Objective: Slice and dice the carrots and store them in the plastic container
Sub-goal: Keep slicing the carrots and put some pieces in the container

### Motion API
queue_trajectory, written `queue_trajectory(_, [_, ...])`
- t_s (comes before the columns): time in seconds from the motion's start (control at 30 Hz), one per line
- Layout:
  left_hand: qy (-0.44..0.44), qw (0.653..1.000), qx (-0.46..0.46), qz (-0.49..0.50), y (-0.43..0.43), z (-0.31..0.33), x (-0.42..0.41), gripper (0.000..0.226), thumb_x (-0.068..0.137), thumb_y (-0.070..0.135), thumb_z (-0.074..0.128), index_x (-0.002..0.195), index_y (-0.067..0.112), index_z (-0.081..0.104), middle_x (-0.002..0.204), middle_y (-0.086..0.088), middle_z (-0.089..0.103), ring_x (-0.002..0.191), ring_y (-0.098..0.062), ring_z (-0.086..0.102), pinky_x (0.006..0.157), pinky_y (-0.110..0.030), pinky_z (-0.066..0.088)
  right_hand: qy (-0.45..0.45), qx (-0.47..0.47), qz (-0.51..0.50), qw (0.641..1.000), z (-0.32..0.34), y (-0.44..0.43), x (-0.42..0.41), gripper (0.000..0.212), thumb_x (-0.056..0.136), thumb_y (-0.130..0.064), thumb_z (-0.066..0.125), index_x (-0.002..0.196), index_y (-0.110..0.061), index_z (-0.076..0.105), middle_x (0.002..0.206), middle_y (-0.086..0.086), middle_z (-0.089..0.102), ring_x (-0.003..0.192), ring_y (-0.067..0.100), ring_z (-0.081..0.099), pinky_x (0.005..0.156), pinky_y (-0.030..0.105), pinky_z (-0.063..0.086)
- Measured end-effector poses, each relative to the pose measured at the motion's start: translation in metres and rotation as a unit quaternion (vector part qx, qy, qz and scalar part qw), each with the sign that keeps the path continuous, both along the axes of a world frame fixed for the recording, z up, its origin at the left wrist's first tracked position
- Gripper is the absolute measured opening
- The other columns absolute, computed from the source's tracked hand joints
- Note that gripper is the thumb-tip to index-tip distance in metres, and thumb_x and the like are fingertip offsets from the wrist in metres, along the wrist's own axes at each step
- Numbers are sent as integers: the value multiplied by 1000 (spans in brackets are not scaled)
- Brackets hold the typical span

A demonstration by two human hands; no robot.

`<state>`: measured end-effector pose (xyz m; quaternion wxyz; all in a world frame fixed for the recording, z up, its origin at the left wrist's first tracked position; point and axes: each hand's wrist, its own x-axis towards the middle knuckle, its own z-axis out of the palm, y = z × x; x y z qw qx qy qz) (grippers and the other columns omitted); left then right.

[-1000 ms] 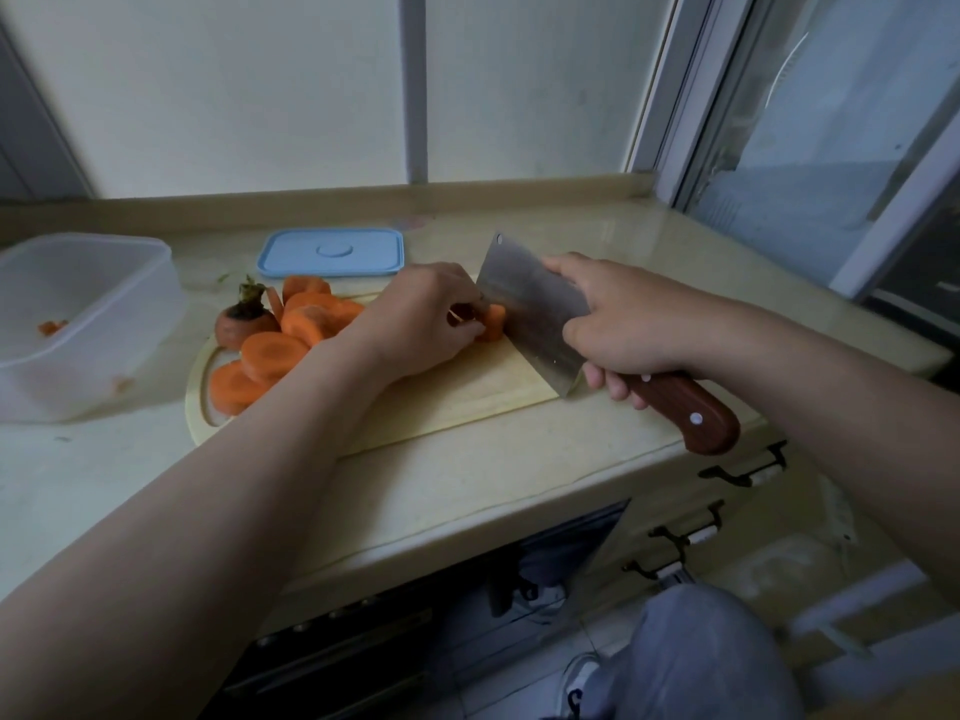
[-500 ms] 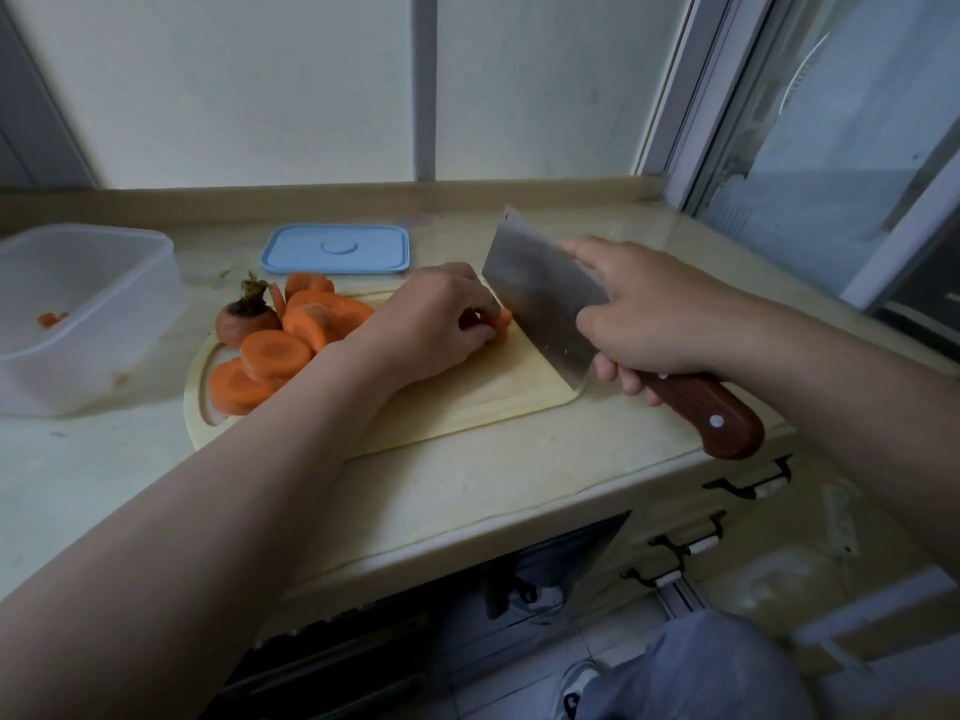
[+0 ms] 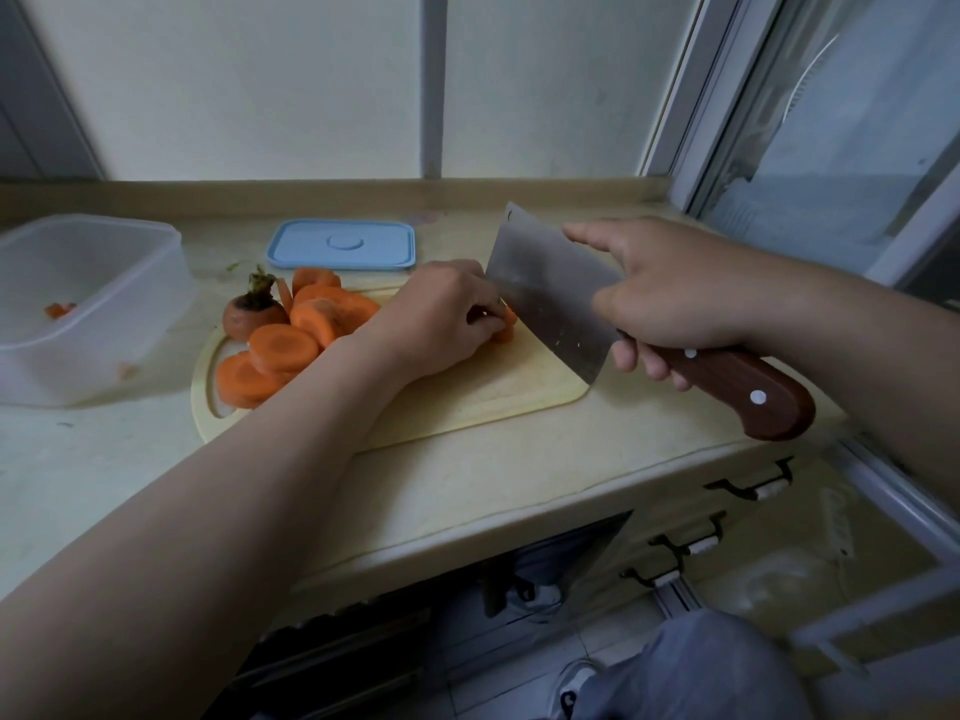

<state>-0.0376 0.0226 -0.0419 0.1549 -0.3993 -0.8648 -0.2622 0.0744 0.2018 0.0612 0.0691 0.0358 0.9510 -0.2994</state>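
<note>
A pale cutting board (image 3: 467,402) lies on the counter. Several thick carrot slices (image 3: 283,348) are piled at its left end beside a carrot top (image 3: 252,314) with a dark stem. My left hand (image 3: 431,324) holds a small carrot piece (image 3: 506,327) down on the board with curled fingers. My right hand (image 3: 670,298) grips the wooden handle of a cleaver (image 3: 550,293), forefinger stretched along the blade's spine. The blade stands against the carrot piece, right next to my left fingertips. A clear plastic container (image 3: 104,324) at the far left holds a few carrot bits.
A blue lid (image 3: 343,244) lies behind the board near the wall. A window frame (image 3: 727,122) rises at the right. The counter edge (image 3: 519,517) runs below the board, with drawer handles (image 3: 753,485) under it. My knee (image 3: 691,667) shows bottom right.
The cleaver has shifted a little left along the carrot piece, closer to my left fingertips. Less of the carrot piece shows. My left hand stays on it.
</note>
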Motion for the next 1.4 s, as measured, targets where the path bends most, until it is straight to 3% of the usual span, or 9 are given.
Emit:
queue_trajectory(0.5, [0,1000,2,9,1,1,-1,13,86,19,73,96,15,80,92,-5,69,80,-21,62,78,-43,52,-53,73,25,996,14,-11,3,87,100,3,42,163,-48,10,65,19,71,41,21,59,44,32,52])
queue_trajectory(0.73, [-9,1000,2,18,1,1,-3,15,86,20,74,99,17,80,92,-6,69,82,-21,62,80,-41,53,-67,115,40,990,13,-17,-9,82,100,2,42,162,-45,15,79,28,74,54,32,62,52,40,58])
queue_trajectory(0.9, [-12,1000,12,15,0,1,-6,15,85,15,75,100,14,79,90,1,66,79,-12,56,74,-25,44,-49,120,41,991,-11,-28,-14,68,97,3,42,154,-31,30,75,22,69,42,23,61,47,38,58])
queue_trajectory(0.97, [-9,1000,15,12,-1,1,-6,14,84,15,75,98,14,80,87,5,61,79,-12,55,74,-24,40,-33,109,34,993,-22,-30,-13,72,96,2,44,156,-35,26,78,20,67,45,24,64,47,39,59])
queue_trajectory(1.1, [6,1000,4,5,-1,1,-3,14,86,19,74,97,13,80,91,-4,69,83,-19,61,78,-33,49,-15,32,-8,999,-36,-19,-12,86,97,-2,44,160,-53,12,81,18,71,51,22,65,48,36,58])
queue_trajectory(1.4, [-22,1000,-1,10,-6,6,2,14,87,19,73,100,15,78,96,-3,72,85,-16,63,83,-33,53,8,2,-17,1000,-19,-5,-1,85,97,0,44,160,-51,19,69,12,73,43,15,62,46,31,53])
